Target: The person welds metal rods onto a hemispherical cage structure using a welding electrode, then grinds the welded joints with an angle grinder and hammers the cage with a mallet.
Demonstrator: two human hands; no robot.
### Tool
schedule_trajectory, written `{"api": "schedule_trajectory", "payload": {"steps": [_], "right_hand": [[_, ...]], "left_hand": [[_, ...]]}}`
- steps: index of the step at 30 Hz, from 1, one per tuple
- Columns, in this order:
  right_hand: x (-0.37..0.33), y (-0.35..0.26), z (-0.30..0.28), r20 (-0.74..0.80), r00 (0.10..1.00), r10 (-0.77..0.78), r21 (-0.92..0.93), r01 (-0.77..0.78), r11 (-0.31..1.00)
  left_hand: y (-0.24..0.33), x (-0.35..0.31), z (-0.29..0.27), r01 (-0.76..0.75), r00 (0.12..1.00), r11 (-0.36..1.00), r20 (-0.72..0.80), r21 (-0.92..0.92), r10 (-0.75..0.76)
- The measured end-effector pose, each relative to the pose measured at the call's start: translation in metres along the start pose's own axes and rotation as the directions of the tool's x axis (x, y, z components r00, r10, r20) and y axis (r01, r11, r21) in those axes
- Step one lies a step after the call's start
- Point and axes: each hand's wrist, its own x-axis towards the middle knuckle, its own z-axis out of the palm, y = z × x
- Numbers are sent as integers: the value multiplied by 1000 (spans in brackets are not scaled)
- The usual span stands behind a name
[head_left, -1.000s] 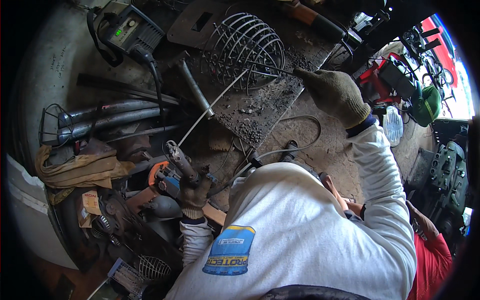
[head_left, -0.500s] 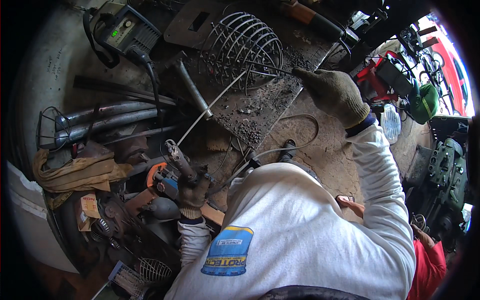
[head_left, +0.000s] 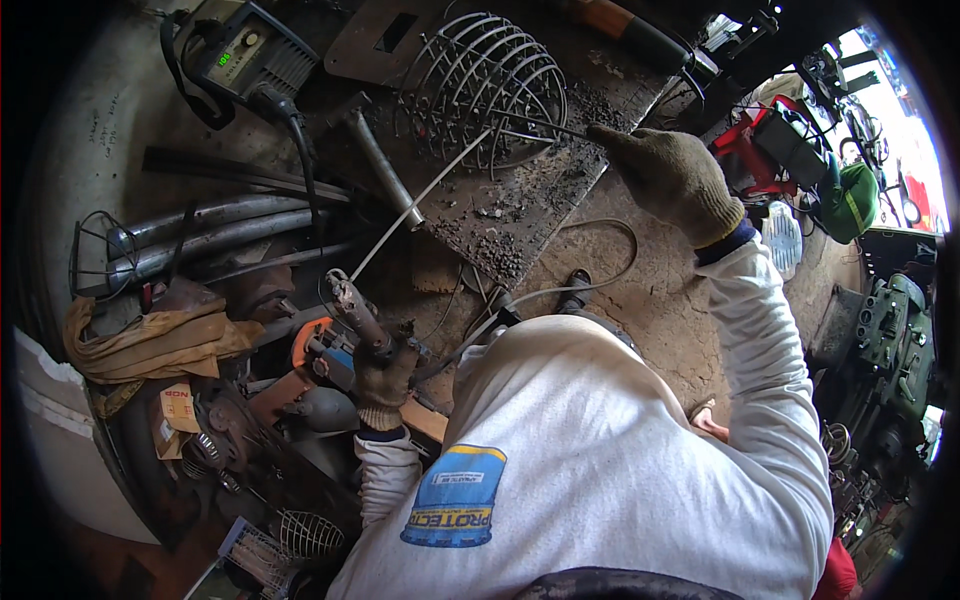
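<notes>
Rod cage (head_left: 500, 88) sits on the near-left part of a low desk (head_left: 455, 222) strewn with dark crumbs, ribs arching upward, loose-looking rod ends poking out at the left.

Our left hand (head_left: 385, 375), gloved, is wrapped around a worn electrode holder (head_left: 358, 312), fingers closed on the barrel. A pale welding rod (head_left: 420, 208) runs from its mouth up to the cage's near side; we can't tell if the tip touches or is just short.

Our right hand (head_left: 675, 182), also gloved, is curled with fingers drawn in; we read it as pinching the end of a thin dark rod (head_left: 555, 128) that reaches into the cage. The pinch itself is hidden, as is whether that rod is joined to a rib.

Handling, our judgement: cage is stiff, moderately light, awkward to grip, likely to rock on its curved side. Best hold is a thick rib or the outer ring (head_left: 563, 110), well clear of the rod tip; thin ends may bend or snag a glove. Treat metal near the tip as hot. Welding rod is slim, its coating probably brittle: hold by the holder only, no side load.

Beside the cage: metal tube (head_left: 385, 170), welding machine (head_left: 245, 50) with lit display beyond it.
</notes>
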Motion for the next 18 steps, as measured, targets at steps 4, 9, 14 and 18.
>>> {"api": "schedule_trajectory", "payload": {"steps": [4,9,14,18], "right_hand": [[2,-2,-4,15,1000,-5,-8,5,1000],[1,-3,-5,27,1000,-2,-10,2,1000],[0,0,-3,23,1000,-2,2,2,1000],[-3,4,0,45,999,16,-14,-15,1000]], "left_hand": [[2,0,3,-1,1000,1000,-16,-24,0],[2,1,3,-5,1000,1000,-4,-26,5],[1,1,2,1,1000,999,-6,-43,-1],[5,-1,0,9,1000,1000,3,-27,-9]]}}
